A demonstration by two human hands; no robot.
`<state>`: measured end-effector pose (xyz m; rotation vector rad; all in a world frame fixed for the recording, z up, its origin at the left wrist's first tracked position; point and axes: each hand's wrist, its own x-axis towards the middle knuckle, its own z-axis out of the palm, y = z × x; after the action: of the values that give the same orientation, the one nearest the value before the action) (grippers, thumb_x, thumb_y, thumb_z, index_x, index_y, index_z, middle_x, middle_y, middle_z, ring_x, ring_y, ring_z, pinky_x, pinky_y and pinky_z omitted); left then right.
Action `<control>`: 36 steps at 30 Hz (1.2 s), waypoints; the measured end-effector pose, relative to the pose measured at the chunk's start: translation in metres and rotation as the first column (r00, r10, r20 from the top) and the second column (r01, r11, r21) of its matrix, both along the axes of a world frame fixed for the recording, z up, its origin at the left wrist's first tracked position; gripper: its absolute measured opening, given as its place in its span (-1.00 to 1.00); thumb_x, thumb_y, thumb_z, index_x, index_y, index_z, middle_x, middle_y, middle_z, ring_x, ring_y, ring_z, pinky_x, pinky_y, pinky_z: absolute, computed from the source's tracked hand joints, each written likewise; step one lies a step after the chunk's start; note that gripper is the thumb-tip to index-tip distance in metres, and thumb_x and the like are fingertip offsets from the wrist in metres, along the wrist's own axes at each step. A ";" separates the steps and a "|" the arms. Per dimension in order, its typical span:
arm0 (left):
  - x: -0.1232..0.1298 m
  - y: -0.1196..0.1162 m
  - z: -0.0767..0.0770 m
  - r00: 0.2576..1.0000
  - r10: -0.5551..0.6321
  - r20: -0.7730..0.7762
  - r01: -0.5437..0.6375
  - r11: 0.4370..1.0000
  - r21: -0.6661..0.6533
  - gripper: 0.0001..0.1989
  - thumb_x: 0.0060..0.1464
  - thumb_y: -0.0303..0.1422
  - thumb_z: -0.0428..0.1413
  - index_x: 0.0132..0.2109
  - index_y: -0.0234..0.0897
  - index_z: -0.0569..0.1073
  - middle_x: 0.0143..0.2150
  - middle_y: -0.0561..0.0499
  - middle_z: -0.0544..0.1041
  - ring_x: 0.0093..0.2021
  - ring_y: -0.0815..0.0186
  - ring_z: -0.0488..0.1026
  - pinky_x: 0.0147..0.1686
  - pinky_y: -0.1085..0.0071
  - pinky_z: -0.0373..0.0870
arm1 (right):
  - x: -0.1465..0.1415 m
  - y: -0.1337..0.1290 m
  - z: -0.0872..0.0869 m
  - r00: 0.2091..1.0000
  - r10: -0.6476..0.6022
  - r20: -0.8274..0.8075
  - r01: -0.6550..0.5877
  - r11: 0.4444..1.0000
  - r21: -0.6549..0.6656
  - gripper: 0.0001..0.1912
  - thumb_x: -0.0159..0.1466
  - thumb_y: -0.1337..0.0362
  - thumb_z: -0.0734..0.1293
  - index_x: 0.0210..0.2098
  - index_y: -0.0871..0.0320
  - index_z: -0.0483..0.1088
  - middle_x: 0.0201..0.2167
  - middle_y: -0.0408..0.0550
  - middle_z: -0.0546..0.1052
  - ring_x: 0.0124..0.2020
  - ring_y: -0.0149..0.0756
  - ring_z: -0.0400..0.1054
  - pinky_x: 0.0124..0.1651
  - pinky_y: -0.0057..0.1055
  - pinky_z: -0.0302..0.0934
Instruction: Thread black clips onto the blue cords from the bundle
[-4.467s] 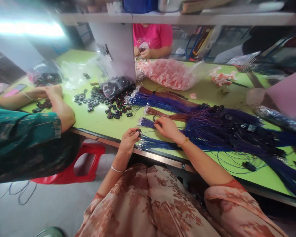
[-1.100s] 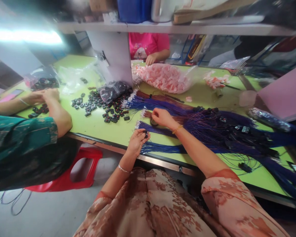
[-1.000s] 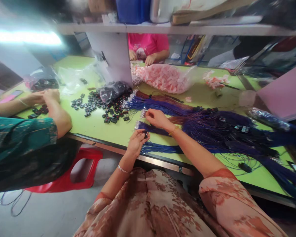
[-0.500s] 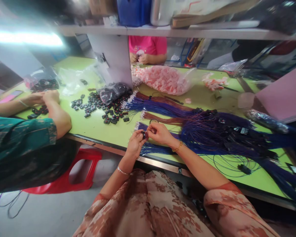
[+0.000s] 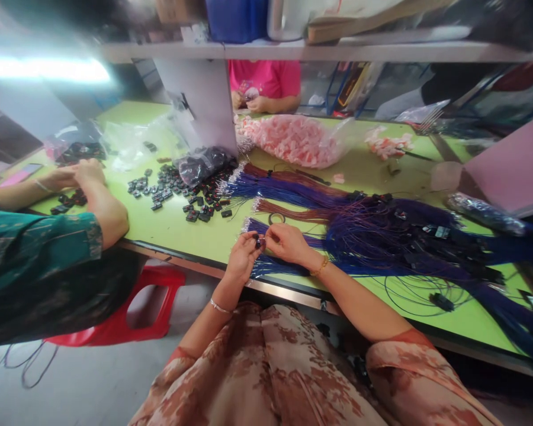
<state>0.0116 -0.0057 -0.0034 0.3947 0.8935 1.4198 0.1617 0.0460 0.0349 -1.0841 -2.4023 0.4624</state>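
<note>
Above the table's front edge, my left hand (image 5: pixel 244 255) pinches a small black plastic connector (image 5: pixel 258 241) between thumb and fingers. Right beside it, my right hand (image 5: pixel 289 244) is closed, its fingertips meeting at the connector; whatever they grip is too small to make out. Under and behind both hands lie bundles of blue-purple wires (image 5: pixel 288 267) with pale metal tips. A brown wire bundle (image 5: pixel 293 209) rests just beyond, and a dark ring (image 5: pixel 276 218) lies near my right knuckles.
Loose black connectors (image 5: pixel 169 183) are scattered left of the wires, beside a bag of black parts (image 5: pixel 206 164). Behind lies a bag of pink parts (image 5: pixel 295 139). A co-worker's arms (image 5: pixel 93 195) rest at the left, near a red stool (image 5: pixel 160 302). A shelf (image 5: pixel 284 52) crosses overhead.
Both hands stay together at the connector, with only a slight shift of fingers. The dark ring shows more fully behind my right hand. The view has moved slightly.
</note>
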 end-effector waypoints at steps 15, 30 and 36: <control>0.004 -0.004 0.001 0.994 0.019 -0.108 -0.018 1.000 0.005 -0.64 -0.18 -0.41 0.31 -0.17 -0.25 0.42 -0.20 0.00 0.55 -0.17 0.37 0.49 -0.03 0.33 0.37 | -0.001 -0.002 0.002 0.998 -0.041 0.038 0.042 0.999 -0.032 -0.80 0.27 0.25 0.20 -0.42 0.18 0.36 -0.48 -0.09 0.44 -0.46 -0.37 0.22 -0.39 -0.44 -0.08; 0.011 -0.006 0.005 0.983 0.066 -0.173 -0.076 0.996 -0.051 -0.61 -0.28 -0.39 0.35 -0.23 -0.29 0.44 -0.30 0.01 0.54 -0.29 0.38 0.49 -0.11 0.30 0.40 | -0.001 -0.005 0.004 0.996 -0.030 0.079 0.036 0.997 -0.070 -0.83 0.25 0.30 0.21 -0.38 0.17 0.41 -0.44 -0.05 0.50 -0.43 -0.35 0.29 -0.38 -0.46 -0.05; 0.014 -0.006 0.008 0.984 0.077 -0.159 -0.080 0.997 -0.018 -0.62 -0.25 -0.39 0.33 -0.20 -0.28 0.44 -0.30 0.03 0.53 -0.29 0.40 0.48 -0.10 0.35 0.38 | 0.004 -0.010 0.016 0.997 0.065 0.036 -0.057 0.981 -0.183 -0.83 0.22 0.22 0.27 -0.25 0.17 0.40 -0.44 -0.10 0.51 -0.46 -0.39 0.30 -0.39 -0.49 0.01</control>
<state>0.0254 -0.0116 0.0043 0.4628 1.0645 1.4630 0.1656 0.0364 0.0509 -1.1089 -2.4741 0.6990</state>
